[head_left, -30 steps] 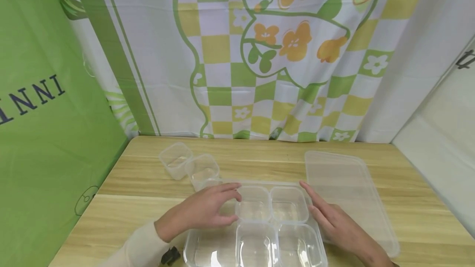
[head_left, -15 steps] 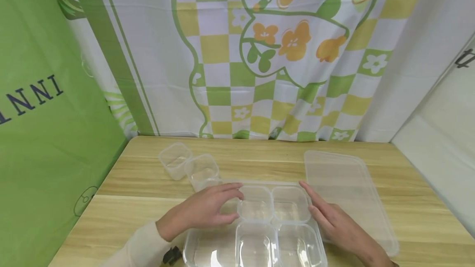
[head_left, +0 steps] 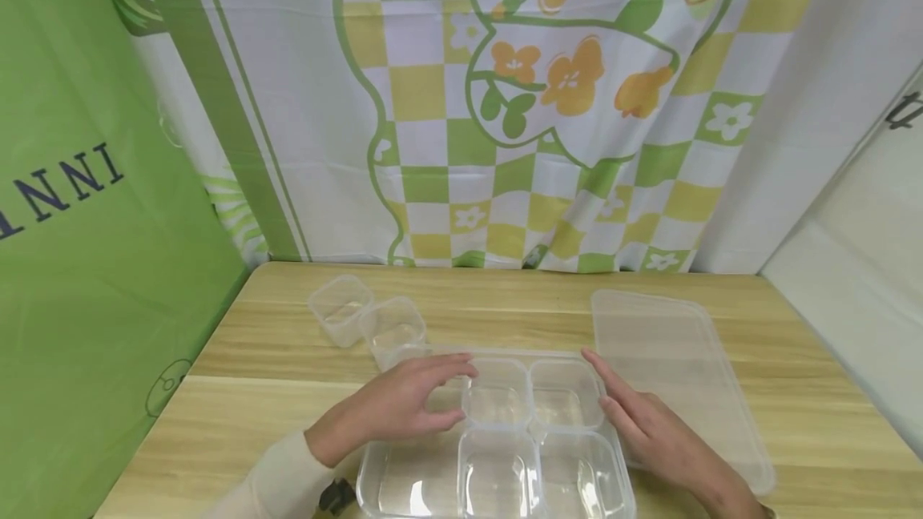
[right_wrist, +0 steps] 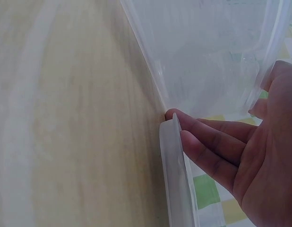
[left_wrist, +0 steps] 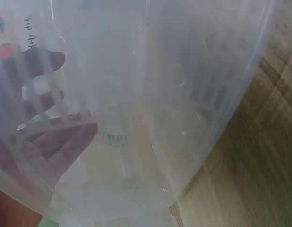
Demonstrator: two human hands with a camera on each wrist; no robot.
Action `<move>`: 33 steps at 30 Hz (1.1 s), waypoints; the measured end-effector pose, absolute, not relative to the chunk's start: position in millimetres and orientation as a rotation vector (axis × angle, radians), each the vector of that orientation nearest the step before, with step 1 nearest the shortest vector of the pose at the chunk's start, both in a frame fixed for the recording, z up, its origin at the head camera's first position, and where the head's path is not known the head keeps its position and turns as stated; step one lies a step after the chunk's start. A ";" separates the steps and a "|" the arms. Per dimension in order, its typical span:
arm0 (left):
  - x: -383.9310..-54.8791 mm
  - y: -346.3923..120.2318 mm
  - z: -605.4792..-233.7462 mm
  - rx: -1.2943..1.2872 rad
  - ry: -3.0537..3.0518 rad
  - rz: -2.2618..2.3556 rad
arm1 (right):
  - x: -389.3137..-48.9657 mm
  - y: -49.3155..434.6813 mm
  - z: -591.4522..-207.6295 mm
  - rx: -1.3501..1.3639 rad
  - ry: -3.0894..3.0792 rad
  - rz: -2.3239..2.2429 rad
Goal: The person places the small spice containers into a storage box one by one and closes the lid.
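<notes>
A large clear plastic box [head_left: 414, 475] stands at the table's near side. Several small clear containers sit inside its right part in two rows. My left hand [head_left: 400, 400] reaches over the box's left part. Its thumb and fingers are spread apart at the left side of the back-left small container [head_left: 494, 400]. My right hand [head_left: 652, 435] lies along the box's right wall, fingers extended, beside the back-right small container [head_left: 565, 399]. In the right wrist view, its fingertips [right_wrist: 173, 113] are between the box and the lid's edge [right_wrist: 172, 156].
Two more small clear containers, one [head_left: 340, 311] at the back left and another [head_left: 394, 328] beside it, stand behind the box. A flat translucent lid [head_left: 671, 359] lies on the wooden table [head_left: 505, 311] at right. A small black object [head_left: 336, 495] is near the left sleeve.
My left fingers have shifted slightly right, and the back row of small containers has slid a little right with them. The right hand stays in place.
</notes>
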State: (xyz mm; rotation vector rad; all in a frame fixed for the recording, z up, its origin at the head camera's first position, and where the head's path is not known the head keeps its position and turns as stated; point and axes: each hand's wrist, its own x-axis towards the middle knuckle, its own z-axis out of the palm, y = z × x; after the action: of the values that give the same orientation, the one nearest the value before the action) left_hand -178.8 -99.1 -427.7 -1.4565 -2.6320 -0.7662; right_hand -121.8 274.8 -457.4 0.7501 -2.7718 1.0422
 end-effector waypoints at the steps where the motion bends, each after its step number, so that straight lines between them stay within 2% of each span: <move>1: -178.7 -99.2 -427.8 -1.455 -2.628 -0.766 | -122.0 274.8 -457.6 0.752 -2.771 1.044; 14: -176.2 -105.6 -423.9 -1.432 -2.594 -0.756 | -121.4 273.1 -456.0 0.746 -2.771 1.057; 33: -189.5 -144.8 -404.7 -1.227 -2.389 -0.784 | -121.4 274.5 -458.1 0.757 -2.758 1.068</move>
State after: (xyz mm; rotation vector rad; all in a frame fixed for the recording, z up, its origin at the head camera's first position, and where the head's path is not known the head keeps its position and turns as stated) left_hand -189.5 -144.8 -404.7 -1.2265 -2.3891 -0.7844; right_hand -121.4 274.5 -458.1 0.7568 -2.7578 1.0683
